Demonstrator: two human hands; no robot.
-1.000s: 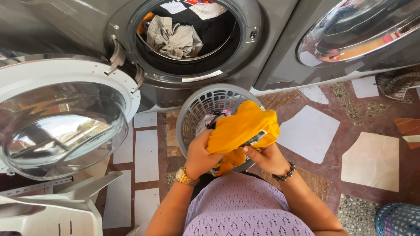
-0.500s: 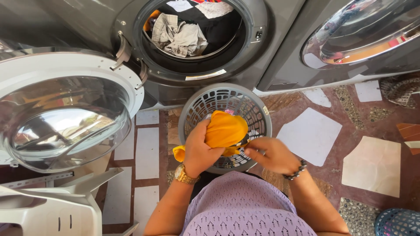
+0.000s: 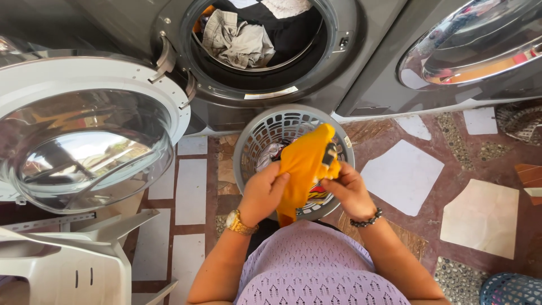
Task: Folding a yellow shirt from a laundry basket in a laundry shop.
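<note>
Yellow garment (image 3: 302,169), just one, pinched by fingers of both left hand (image 3: 262,192) and right hand (image 3: 350,192) above one basket (image 3: 254,135).

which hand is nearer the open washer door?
Left. The left hand is on the door's side, gripping the yellow garment; the right hand grips it farther away.

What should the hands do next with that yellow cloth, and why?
Probably lift the yellow cloth up and forward into the open washer drum. The left hand and right hand both grip it above the basket, the washer door is swung wide open, and other clothes already lie inside the drum.
</note>
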